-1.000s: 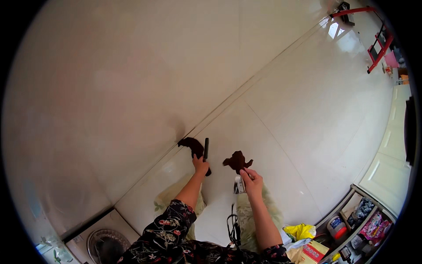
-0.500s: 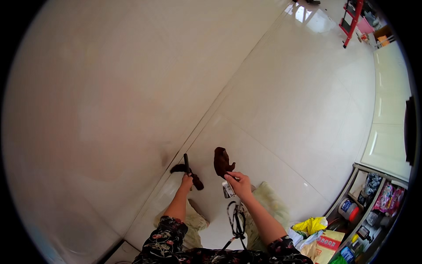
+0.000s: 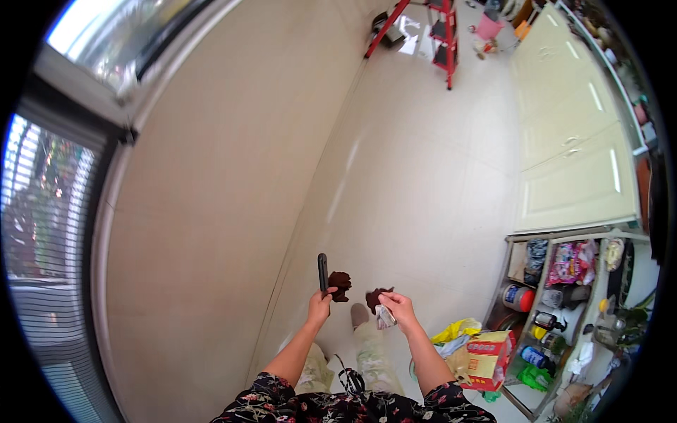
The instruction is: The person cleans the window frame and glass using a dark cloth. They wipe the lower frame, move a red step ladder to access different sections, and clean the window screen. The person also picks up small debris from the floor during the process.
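Here, brown cloth [image 3: 378, 298], left of right hand [image 3: 400, 310], touching.

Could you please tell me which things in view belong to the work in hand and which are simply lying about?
Work in hand:
dark bar and left brown piece, at the left hand
right brown piece and silvery item, at the right hand

Lying about:
red stepladder
pink container
yellow bag
red-yellow package
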`<action>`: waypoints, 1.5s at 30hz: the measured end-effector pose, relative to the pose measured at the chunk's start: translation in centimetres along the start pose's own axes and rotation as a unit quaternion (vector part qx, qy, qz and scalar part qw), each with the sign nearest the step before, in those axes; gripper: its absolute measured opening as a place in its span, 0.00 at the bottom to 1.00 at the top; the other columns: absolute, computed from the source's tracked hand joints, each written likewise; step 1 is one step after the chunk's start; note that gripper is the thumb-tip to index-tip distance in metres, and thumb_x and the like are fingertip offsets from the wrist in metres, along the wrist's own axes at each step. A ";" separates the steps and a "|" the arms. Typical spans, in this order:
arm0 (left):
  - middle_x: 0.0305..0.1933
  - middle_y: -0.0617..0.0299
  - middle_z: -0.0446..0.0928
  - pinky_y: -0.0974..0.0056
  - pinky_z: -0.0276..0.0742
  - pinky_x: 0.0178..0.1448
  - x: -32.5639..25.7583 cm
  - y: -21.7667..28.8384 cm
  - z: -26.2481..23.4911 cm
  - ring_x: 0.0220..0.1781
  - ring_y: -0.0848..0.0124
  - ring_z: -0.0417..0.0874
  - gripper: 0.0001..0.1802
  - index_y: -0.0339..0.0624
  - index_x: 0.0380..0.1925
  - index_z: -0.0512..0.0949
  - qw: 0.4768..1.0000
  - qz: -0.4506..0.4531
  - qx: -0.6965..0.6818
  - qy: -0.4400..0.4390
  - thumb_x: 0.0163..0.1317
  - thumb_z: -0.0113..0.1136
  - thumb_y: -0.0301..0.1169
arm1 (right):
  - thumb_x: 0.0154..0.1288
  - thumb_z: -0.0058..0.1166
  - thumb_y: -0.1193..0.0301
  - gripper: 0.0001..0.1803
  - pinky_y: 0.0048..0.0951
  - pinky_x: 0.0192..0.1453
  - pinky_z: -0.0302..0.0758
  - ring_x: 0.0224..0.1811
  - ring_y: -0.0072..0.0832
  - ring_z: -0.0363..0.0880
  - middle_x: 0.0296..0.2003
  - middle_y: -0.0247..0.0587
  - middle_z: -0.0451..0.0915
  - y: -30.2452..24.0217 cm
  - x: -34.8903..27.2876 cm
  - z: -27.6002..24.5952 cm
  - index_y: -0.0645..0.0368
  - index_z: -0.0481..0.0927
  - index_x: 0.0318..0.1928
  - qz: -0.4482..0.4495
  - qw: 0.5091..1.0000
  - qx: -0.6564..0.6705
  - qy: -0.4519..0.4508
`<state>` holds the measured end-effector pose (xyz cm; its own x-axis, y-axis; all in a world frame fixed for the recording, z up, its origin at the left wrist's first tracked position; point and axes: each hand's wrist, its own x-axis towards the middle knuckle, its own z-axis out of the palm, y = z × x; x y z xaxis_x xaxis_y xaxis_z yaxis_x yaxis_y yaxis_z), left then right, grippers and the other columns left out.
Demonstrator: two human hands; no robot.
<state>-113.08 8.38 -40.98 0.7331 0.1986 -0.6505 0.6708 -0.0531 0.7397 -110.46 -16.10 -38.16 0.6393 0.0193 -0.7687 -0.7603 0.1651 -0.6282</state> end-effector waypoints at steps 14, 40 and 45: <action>0.48 0.61 0.77 0.67 0.68 0.58 0.2 33.2 18.9 0.49 0.73 0.74 0.16 0.35 0.49 0.78 0.955 0.134 -0.148 -0.218 0.65 0.46 0.25 | 0.63 0.61 0.67 0.12 0.21 0.37 0.75 0.31 0.16 0.77 0.32 0.32 0.82 -30.4 -1.1 -13.0 0.63 0.84 0.42 -0.209 0.963 0.162 0.057; 0.37 0.65 0.78 0.69 0.76 0.42 27.8 73.2 60.2 0.38 0.77 0.77 0.14 0.37 0.36 0.78 0.914 0.352 0.013 -0.203 0.53 0.72 0.29 | 0.66 0.58 0.63 0.13 0.23 0.41 0.76 0.35 0.18 0.78 0.37 0.32 0.81 -79.8 24.5 -38.8 0.60 0.81 0.43 -0.195 0.977 0.052 -0.065; 0.33 0.62 0.77 0.66 0.74 0.45 34.3 79.4 65.6 0.37 0.73 0.77 0.14 0.37 0.31 0.77 0.941 0.311 -0.048 -0.127 0.51 0.73 0.30 | 0.65 0.59 0.53 0.22 0.26 0.42 0.76 0.36 0.20 0.78 0.36 0.33 0.80 -86.9 32.0 -43.3 0.59 0.80 0.45 -0.173 0.965 0.195 0.035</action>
<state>-27.27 -53.22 -15.88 0.9916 -0.0830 -0.0989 0.1000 0.0088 0.9949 -28.92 -72.48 -13.37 0.8273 -0.1676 -0.5362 -0.3935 0.5083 -0.7660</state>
